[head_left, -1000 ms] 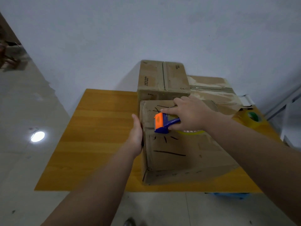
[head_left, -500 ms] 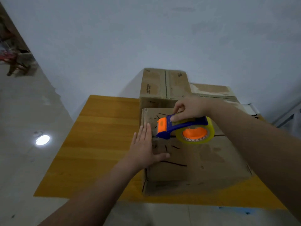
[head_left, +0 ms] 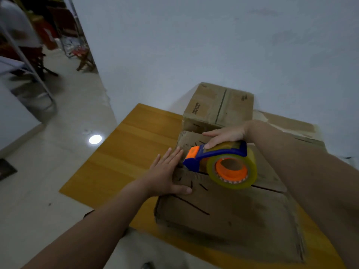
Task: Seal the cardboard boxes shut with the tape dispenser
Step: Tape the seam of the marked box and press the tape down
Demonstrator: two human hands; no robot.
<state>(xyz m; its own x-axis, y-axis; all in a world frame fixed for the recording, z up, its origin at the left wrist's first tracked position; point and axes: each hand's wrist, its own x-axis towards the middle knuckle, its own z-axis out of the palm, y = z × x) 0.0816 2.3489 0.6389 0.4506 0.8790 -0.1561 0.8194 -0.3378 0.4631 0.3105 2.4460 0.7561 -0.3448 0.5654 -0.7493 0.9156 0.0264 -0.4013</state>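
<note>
While our flat left hand point(head_left: 165, 177) pins the box point(head_left: 223, 214) at 9 o'clock, our right hand point(head_left: 227, 135) grips the dispenser point(head_left: 221, 158), seam barely taped.

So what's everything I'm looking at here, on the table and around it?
table: one, orange wood, against the wall.
front box: one, brown with black marks, on the table's near side.
tall box: one, brown, right behind it.
flat box: one, brown, rear right.
tape dispenser: one, blue and orange with a yellowish roll, nose at the front box's left edge.
furniture: blurred, dark, far left.
left hand: one, flat on the front box's left edge.
right hand: one, grips the tape dispenser.
</note>
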